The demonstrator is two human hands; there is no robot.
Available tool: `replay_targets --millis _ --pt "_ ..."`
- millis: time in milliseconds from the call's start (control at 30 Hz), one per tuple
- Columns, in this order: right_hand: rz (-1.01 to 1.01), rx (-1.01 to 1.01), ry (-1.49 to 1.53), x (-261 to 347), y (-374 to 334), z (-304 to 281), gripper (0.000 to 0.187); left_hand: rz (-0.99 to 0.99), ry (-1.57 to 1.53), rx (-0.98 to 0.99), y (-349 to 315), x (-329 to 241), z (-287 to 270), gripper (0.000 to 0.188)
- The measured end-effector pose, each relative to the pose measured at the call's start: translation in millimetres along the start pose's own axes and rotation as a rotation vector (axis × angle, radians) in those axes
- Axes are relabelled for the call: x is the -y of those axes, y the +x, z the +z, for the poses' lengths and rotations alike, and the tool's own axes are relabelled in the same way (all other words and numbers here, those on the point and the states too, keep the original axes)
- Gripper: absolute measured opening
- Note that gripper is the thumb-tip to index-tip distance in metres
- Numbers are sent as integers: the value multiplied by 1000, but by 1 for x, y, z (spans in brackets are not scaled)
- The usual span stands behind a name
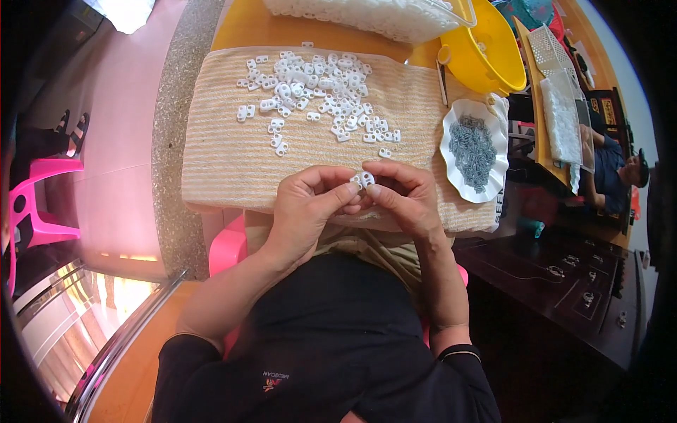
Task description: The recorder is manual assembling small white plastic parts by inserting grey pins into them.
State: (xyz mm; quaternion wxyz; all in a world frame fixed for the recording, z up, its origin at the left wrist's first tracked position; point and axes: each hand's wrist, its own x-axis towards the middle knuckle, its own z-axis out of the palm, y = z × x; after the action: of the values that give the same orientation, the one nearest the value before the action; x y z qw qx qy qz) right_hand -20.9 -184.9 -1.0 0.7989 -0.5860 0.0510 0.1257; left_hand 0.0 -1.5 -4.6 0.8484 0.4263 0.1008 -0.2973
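Pinching one small white plastic piece [366, 180] between them, the left hand [309, 204] and right hand [410, 203] meet over the near edge of a striped cloth [229, 158]. Thumb and index finger of each hand are closed on the piece from its own side, with the other fingers curled beneath. The piece looks rounded, with dark holes in it, though the fingers cover part of it and I cannot tell whether anything is fitted inside.

Farther off on the cloth lies a loose pile of white pieces [324, 81], many with two holes, thinning to a few stragglers on the near side. To the right of the hands, a white wavy-rimmed dish [471, 107] holds a heap of small grey parts [471, 151], too fine to make out singly. Beyond the dish, a spoon [443, 56] lies just beside a yellow bowl [488, 74], and a clear tub [462, 15] full of white items sits at the far side. Well to the right is another person [608, 173] in a dark cap; well to the left stands a pink chair [56, 166].
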Motion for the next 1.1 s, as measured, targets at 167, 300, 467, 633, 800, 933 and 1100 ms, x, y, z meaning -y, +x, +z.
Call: replay_targets --millis 167,300,467,633,800,933,1100 --pt "-4 6 -24 5 -1 5 29 1 10 -1 0 1 0 17" --pt "31 -4 -4 8 -2 7 29 -3 2 4 -1 -2 2 17" --pt "28 2 7 8 -1 8 29 -5 3 13 -1 -3 3 17" --pt "7 1 2 5 -1 8 25 -19 -4 20 -1 -2 2 18" --pt "12 7 37 4 -2 8 25 -12 -22 25 -2 0 2 18" --pt "1 32 86 3 -3 8 25 -15 -43 31 -2 3 0 18" --pt "6 9 76 4 -4 7 25 -54 -108 55 -2 3 -1 18"
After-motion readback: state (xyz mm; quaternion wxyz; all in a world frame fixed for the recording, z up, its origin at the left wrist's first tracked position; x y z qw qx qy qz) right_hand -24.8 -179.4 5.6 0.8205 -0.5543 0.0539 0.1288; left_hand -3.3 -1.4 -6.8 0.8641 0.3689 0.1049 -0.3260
